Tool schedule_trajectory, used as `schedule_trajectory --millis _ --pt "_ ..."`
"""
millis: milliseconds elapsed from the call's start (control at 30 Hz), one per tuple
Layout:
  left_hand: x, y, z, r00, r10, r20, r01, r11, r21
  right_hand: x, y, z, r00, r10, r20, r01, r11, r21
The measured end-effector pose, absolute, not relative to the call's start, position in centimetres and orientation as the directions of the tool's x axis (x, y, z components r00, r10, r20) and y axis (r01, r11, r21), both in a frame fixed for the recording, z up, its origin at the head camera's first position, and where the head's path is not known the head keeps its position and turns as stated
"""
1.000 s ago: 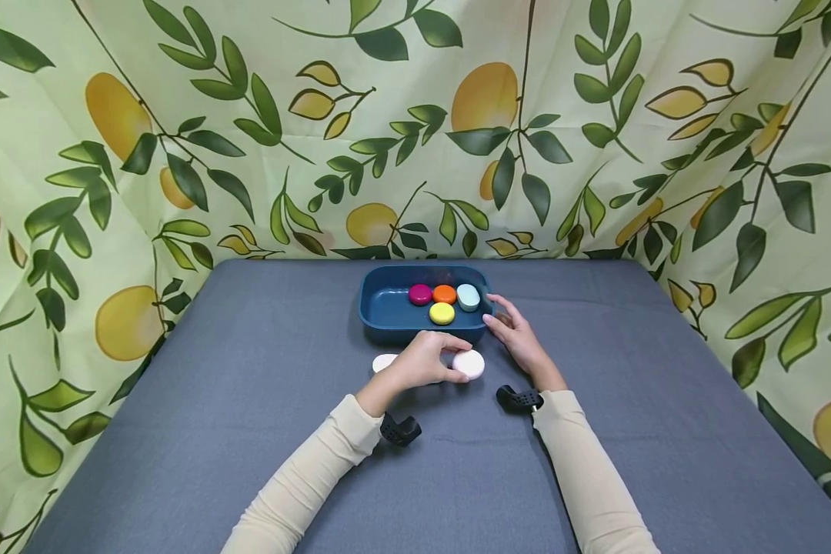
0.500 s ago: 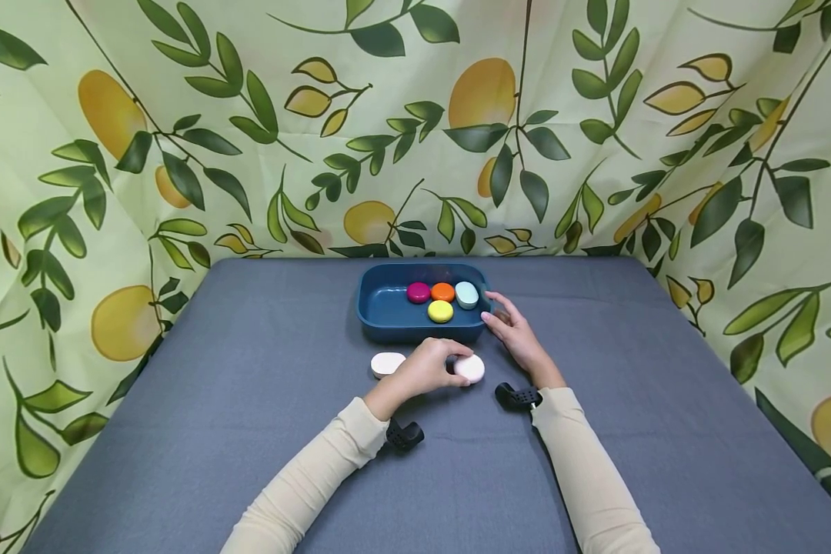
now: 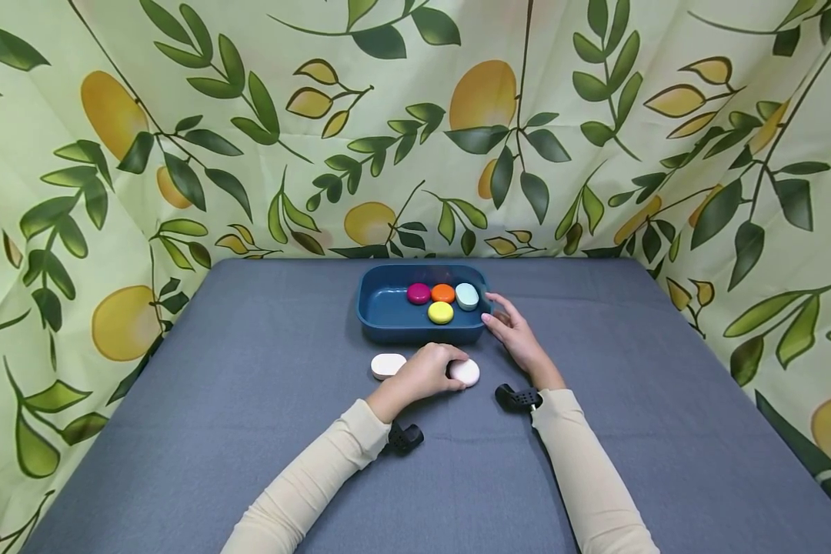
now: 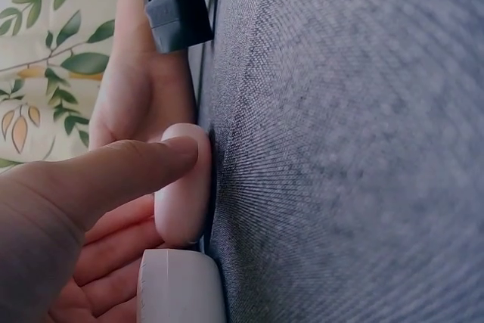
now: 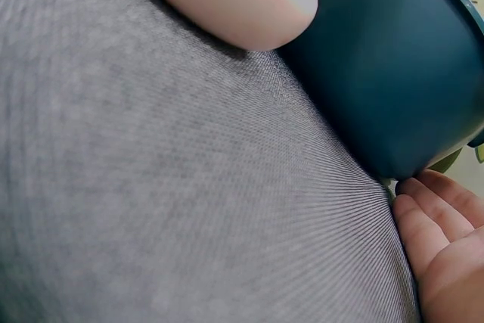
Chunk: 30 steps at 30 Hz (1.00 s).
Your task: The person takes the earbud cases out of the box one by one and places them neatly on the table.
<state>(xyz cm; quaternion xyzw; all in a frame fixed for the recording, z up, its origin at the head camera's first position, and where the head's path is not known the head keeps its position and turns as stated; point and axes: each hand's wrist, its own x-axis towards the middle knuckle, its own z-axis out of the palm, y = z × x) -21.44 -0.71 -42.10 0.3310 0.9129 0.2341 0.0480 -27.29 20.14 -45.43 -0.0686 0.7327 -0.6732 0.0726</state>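
My left hand (image 3: 425, 373) pinches a smooth round pinkish-white disc (image 3: 465, 373) low at the table, in front of the box; its thumb (image 4: 178, 156) lies across the disc in the left wrist view. Just left of that hand is an oval white piece (image 3: 388, 365), partly hidden by it. A blue rectangular box (image 3: 370, 331) holds a magenta disc (image 3: 418, 293), an orange one (image 3: 443, 293), a yellow one (image 3: 440, 312) and a pale blue oval (image 3: 467, 296). At the box's right end, my right hand (image 3: 519, 342) touches the wall with extended fingers.
Grey-blue cloth (image 3: 284, 338) covers the table. A patterned curtain (image 3: 415, 169) hangs behind and along both sides. Black wrist-worn devices sit under the left wrist (image 3: 405, 438) and beside the right wrist (image 3: 518, 398).
My left hand has come down and toward me with the pinkish-white disc, away from the box, uncovering more of the oval white piece. The right hand has stayed at the box.
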Motion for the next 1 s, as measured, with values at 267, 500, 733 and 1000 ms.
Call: schedule_trajectory --millis 267,500,733,1000 --pt "-21.4 -0.7 -42.0 -0.776 0.629 0.051 0.578 0.677 0.456 -27.5 20.2 -45.8 -0.982 -0.190 -0.009 -0.008 0.087 -0.996" --pt "-21.2 -0.7 -41.6 -0.764 0.643 0.058 0.594 0.665 0.453 -27.5 20.2 -45.8 -0.982 -0.187 -0.003 -0.012 0.081 -0.997" --pt "-21.1 -1.2 -39.8 -0.767 0.627 0.133 0.592 0.614 0.521 -27.4 20.2 -45.9 -0.981 -0.192 -0.005 -0.013 0.088 -0.996" --pt "-22.2 -2.1 -38.1 -0.794 0.565 0.225 0.566 0.553 0.611 -27.6 20.2 -46.0 -0.984 -0.179 -0.010 -0.005 0.086 -0.996"
